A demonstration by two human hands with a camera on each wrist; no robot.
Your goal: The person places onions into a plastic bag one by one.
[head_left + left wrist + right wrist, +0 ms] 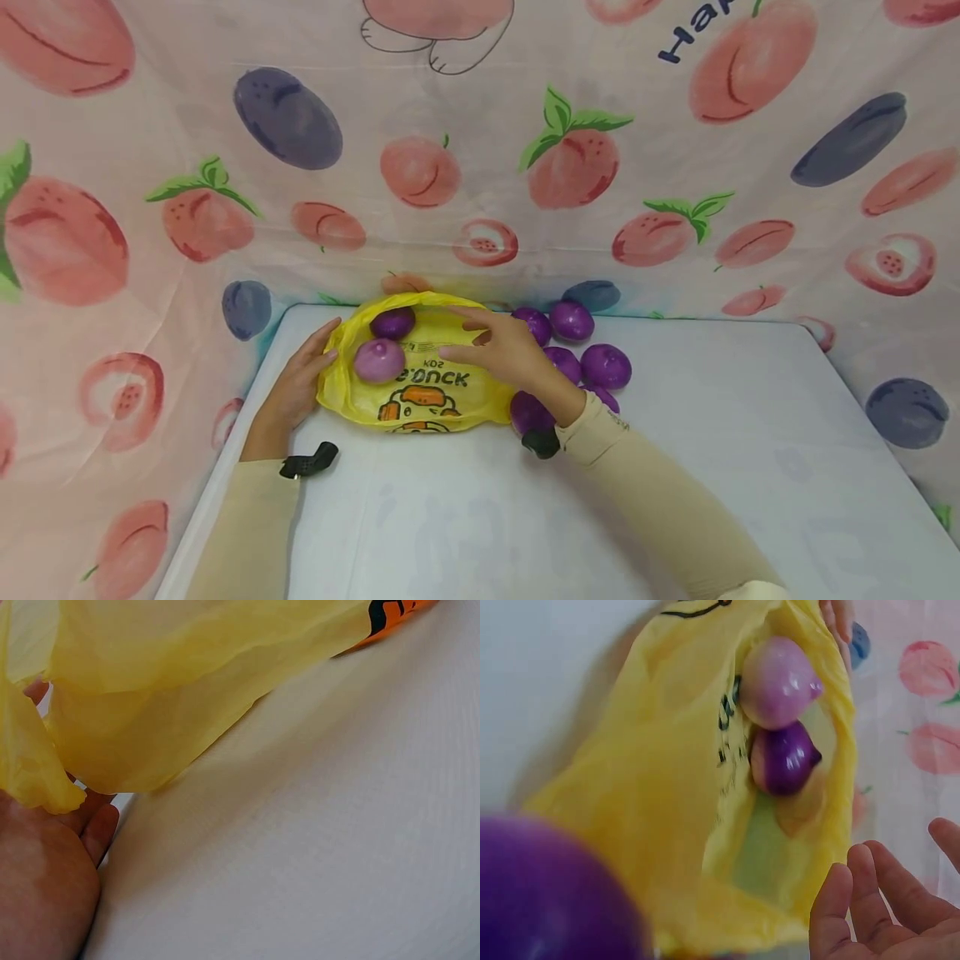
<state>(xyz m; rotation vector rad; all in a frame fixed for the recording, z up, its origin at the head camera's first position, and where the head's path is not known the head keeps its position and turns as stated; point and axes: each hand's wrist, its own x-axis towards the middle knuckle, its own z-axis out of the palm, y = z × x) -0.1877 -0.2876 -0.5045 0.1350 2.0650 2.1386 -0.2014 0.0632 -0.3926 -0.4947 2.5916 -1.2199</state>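
Observation:
A yellow plastic bag (480, 400) printed with a cartoon duck lies with its mouth spread open. Inside it, a pale purple onion (379, 361) with a small nub rests beside a darker purple onion (393, 322); both show in the right wrist view too. At the bag's left side, my left hand (298, 383) holds the rim, thumb at the inner edge, with some fingers hidden behind the plastic in the left wrist view. My right hand (506, 346) is over the bag's right side, fingers apart and extended, nothing held.
Several dark purple onions (606, 367) are grouped right of the bag, partly behind my right wrist. Everything lies on a white-covered table (750, 450). A fruit-printed cloth (480, 200) hangs behind the table. Black straps (309, 461) circle my wrists.

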